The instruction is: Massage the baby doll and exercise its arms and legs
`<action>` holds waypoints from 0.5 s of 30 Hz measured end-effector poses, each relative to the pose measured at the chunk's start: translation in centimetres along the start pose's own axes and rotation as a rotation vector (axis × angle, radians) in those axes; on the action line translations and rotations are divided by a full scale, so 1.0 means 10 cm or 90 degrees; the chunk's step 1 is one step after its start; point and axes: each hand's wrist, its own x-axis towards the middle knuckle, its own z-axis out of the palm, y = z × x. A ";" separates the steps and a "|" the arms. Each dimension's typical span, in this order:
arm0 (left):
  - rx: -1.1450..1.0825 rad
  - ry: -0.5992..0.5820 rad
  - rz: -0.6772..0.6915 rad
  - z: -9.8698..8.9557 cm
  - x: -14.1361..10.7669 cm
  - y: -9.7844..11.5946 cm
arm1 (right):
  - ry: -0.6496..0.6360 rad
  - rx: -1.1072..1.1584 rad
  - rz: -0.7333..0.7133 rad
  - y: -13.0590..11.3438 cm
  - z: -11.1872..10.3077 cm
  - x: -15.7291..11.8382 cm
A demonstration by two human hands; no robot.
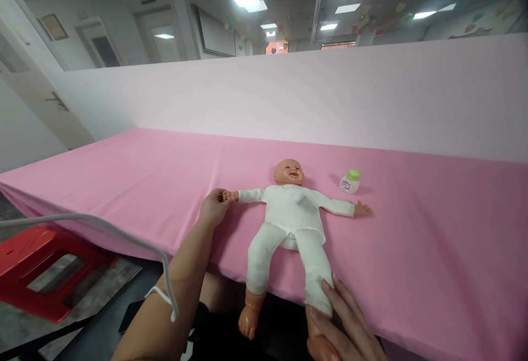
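Observation:
A baby doll (292,207) in a white top and white trousers lies on its back on a pink cloth (412,229), its legs reaching over the near edge. My left hand (214,207) has its fingers closed round the doll's small hand at the left. At the lower right, my right hand (346,317) rests with its fingers stretched out against the doll's lower leg and foot. The doll's other arm is spread out to the right. Beyond that arm stands a small clear bottle (350,182) with a green lid.
A low white wall (289,97) with glass above runs behind the cloth. A red stool (49,273) stands on the floor at the left. A pale cable (99,220) crosses over my left forearm. At the far left is a door (41,86).

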 end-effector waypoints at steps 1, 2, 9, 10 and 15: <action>-0.028 -0.002 -0.003 0.00 -0.01 0.01 | 0.019 0.016 0.020 -0.02 0.02 -0.03; -0.048 -0.003 -0.007 0.00 -0.01 0.02 | 0.034 0.025 0.033 -0.03 0.05 -0.05; -0.130 -0.006 -0.007 0.02 -0.04 0.04 | 0.032 -0.035 0.000 0.02 0.24 -0.16; -0.138 -0.008 -0.006 0.02 -0.03 0.03 | 0.032 -0.039 -0.002 0.02 0.25 -0.17; -0.251 -0.005 -0.018 0.07 -0.01 -0.01 | 0.066 -0.016 0.059 -0.04 0.27 -0.16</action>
